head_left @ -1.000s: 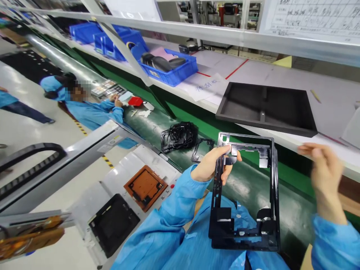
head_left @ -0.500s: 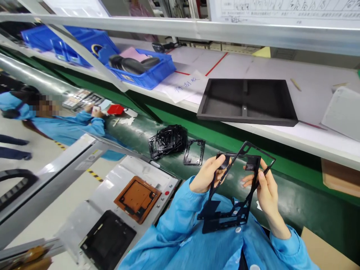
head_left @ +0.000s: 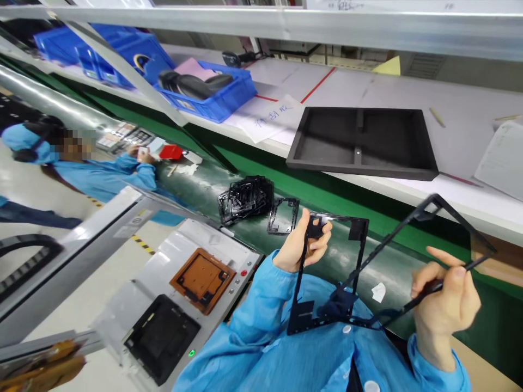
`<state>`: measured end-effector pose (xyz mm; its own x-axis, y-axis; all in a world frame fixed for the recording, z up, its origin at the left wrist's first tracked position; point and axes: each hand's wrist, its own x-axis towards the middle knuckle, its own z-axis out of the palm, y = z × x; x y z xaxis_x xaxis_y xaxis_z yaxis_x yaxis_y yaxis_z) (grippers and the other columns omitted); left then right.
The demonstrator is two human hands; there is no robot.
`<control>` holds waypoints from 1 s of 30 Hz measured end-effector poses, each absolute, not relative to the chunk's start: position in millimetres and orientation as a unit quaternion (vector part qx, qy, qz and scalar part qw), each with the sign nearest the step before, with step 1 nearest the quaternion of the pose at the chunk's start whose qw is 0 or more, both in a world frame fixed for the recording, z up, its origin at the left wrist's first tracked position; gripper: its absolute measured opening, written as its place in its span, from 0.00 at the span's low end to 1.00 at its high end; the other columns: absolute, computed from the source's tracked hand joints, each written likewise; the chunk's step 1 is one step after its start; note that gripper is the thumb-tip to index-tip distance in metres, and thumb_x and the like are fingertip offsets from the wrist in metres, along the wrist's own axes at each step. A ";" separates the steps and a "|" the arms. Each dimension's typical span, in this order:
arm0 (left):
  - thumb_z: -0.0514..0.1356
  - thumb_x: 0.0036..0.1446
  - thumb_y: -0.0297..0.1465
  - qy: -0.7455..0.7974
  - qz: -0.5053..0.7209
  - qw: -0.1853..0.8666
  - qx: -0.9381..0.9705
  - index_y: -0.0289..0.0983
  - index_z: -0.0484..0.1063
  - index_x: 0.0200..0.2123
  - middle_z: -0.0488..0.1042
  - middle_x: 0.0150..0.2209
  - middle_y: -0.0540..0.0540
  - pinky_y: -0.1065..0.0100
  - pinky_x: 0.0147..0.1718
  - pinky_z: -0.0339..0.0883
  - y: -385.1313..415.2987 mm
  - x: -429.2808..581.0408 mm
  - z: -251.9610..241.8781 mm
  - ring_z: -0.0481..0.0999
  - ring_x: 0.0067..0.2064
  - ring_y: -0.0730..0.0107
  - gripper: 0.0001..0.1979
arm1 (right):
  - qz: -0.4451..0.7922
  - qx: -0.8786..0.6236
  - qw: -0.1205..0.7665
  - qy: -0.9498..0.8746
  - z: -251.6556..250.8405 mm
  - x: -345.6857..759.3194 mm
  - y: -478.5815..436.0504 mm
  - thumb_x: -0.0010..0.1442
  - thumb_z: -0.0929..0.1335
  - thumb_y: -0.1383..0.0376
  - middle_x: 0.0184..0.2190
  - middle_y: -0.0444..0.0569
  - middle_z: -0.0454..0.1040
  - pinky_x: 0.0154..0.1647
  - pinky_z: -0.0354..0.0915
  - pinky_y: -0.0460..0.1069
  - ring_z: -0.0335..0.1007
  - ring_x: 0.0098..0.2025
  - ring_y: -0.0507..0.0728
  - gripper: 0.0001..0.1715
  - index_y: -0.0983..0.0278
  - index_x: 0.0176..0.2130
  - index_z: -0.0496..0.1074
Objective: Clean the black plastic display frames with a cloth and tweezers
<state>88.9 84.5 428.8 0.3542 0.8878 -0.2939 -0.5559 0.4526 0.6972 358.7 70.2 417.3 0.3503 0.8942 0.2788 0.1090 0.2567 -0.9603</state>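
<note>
My left hand (head_left: 302,245) grips the upper left corner of a black rectangular frame (head_left: 302,314), which hangs upright with dark patches in its corners. In my right hand (head_left: 447,296), the fingers are closed on the side bar of a second, thinner black frame (head_left: 435,201), and its index finger sticks out. This thinner frame leans to the right, and its lower end overlaps the lower part of the first; I cannot tell whether they touch. Beyond my left hand, a single black frame (head_left: 291,202) lies on the green bench beside a pile of black frames (head_left: 247,198).
At lower left a machine bed holds an orange fixture (head_left: 204,277) and a black plate (head_left: 163,337). A black tray (head_left: 359,170) and a blue bin (head_left: 220,111) stand on the shelf. A white scrap (head_left: 378,292) lies on the bench. A co-worker (head_left: 102,179) sits at far left.
My right hand has moved right and down with the thinner frame, swinging its upper part away from the other frame. My left hand has stayed nearly in place. A green light now shows on the machine.
</note>
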 end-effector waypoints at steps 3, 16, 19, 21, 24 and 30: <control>0.59 0.60 0.70 0.321 0.436 0.803 0.249 0.40 0.58 0.36 0.53 0.19 0.62 0.76 0.09 0.40 85.5 91.3 426.6 0.47 0.12 0.82 0.38 | 0.388 -0.538 0.538 -0.520 411.8 363.4 72.0 0.81 0.63 0.49 0.16 0.37 0.63 0.17 0.55 0.46 0.56 0.14 0.50 0.29 0.69 0.57 0.79; 0.63 0.48 0.76 0.350 0.440 0.803 0.198 0.39 0.63 0.38 0.53 0.18 0.62 0.77 0.08 0.42 69.8 106.0 443.6 0.44 0.14 0.82 0.44 | 0.491 -0.544 0.399 -0.551 364.7 354.1 43.1 0.78 0.66 0.46 0.22 0.38 0.66 0.24 0.62 0.48 0.64 0.21 0.52 0.27 0.63 0.60 0.76; 0.66 0.48 0.73 0.358 0.450 0.797 0.187 0.39 0.64 0.38 0.54 0.18 0.62 0.77 0.09 0.43 69.0 109.8 448.5 0.47 0.14 0.82 0.43 | 0.443 -0.548 0.399 -0.587 373.5 350.5 35.7 0.77 0.69 0.49 0.27 0.41 0.72 0.24 0.64 0.48 0.67 0.22 0.52 0.22 0.61 0.59 0.75; 0.67 0.49 0.72 0.360 0.454 0.794 0.183 0.39 0.63 0.37 0.54 0.18 0.61 0.76 0.10 0.43 69.7 110.9 449.8 0.48 0.14 0.82 0.41 | 0.391 -0.560 0.402 -0.610 377.7 346.9 33.9 0.75 0.71 0.50 0.31 0.43 0.76 0.27 0.67 0.48 0.70 0.24 0.52 0.20 0.61 0.57 0.75; 0.66 0.48 0.73 0.386 0.458 0.779 0.187 0.38 0.66 0.37 0.56 0.18 0.60 0.76 0.10 0.43 70.4 112.9 445.7 0.49 0.14 0.81 0.42 | 0.314 -0.581 0.402 -0.634 377.5 341.7 35.6 0.71 0.74 0.50 0.30 0.42 0.75 0.29 0.69 0.48 0.71 0.25 0.52 0.19 0.61 0.50 0.76; 0.66 0.45 0.75 0.435 0.482 0.733 0.202 0.38 0.67 0.37 0.58 0.17 0.59 0.75 0.11 0.45 68.3 120.0 434.0 0.53 0.13 0.80 0.45 | 0.207 -0.611 0.424 -0.636 365.3 336.6 36.9 0.74 0.72 0.51 0.35 0.49 0.81 0.36 0.71 0.52 0.77 0.31 0.57 0.17 0.62 0.49 0.78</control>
